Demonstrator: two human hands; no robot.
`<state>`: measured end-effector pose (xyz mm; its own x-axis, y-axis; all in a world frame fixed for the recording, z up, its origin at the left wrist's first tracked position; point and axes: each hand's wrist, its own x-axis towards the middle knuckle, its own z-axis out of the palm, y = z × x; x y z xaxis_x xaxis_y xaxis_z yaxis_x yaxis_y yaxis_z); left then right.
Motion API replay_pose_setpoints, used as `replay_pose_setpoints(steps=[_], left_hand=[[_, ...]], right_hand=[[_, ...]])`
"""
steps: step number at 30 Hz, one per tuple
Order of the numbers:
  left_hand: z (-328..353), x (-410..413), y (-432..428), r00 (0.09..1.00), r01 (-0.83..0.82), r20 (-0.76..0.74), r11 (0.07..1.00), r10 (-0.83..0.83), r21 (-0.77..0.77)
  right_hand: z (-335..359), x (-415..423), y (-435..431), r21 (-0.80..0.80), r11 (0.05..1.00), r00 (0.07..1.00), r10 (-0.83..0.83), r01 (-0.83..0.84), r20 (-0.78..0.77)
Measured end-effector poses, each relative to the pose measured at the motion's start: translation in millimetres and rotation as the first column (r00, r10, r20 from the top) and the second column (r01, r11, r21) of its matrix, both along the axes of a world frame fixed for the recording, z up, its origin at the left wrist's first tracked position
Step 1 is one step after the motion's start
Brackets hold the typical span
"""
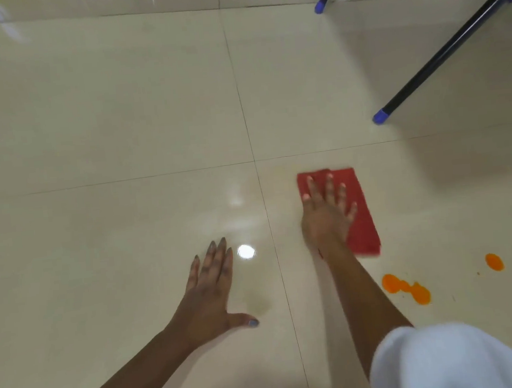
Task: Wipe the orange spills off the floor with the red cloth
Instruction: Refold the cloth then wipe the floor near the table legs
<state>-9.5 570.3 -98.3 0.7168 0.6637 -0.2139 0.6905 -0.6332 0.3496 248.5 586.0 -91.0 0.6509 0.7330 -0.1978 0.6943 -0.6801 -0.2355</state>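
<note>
A folded red cloth point(360, 212) lies flat on the cream tiled floor point(117, 113), right of centre. My right hand point(328, 215) presses down on it with fingers spread, covering its left half. My left hand point(211, 293) rests flat on the bare tile to the left, fingers apart, holding nothing. An orange spill point(407, 289) of three joined blobs sits below and right of the cloth. A smaller orange spot point(494, 261) lies further right. A faint yellowish smear point(259, 305) marks the tile beside my left thumb.
Two black furniture legs with blue feet point(381, 117) point(320, 6) stand at the upper right. The wall base point(139, 3) runs along the top. My knee in pale fabric point(449, 362) fills the bottom right corner.
</note>
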Motion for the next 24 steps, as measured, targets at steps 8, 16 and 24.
replay_pose_setpoints(steps=[8, 16, 24], left_hand=[[-3.3, 35.4, 3.8, 0.996, 0.046, -0.083, 0.998, -0.044, 0.031], [7.1, 36.5, 5.5, 0.979, 0.067, -0.193, 0.998, -0.068, -0.011], [10.9, 107.9, -17.3, 0.914, 0.4, -0.079, 0.917, -0.399, -0.006]], right_hand=[[4.0, -41.1, 19.8, 0.007, 0.959, 0.958, 0.285, -0.285, -0.026], [17.0, -56.2, -66.4, -0.064, 0.996, 0.995, 0.051, -0.056, -0.085], [-9.4, 54.8, -149.2, -0.024, 0.935, 0.929, -0.35, 0.355, 0.117]])
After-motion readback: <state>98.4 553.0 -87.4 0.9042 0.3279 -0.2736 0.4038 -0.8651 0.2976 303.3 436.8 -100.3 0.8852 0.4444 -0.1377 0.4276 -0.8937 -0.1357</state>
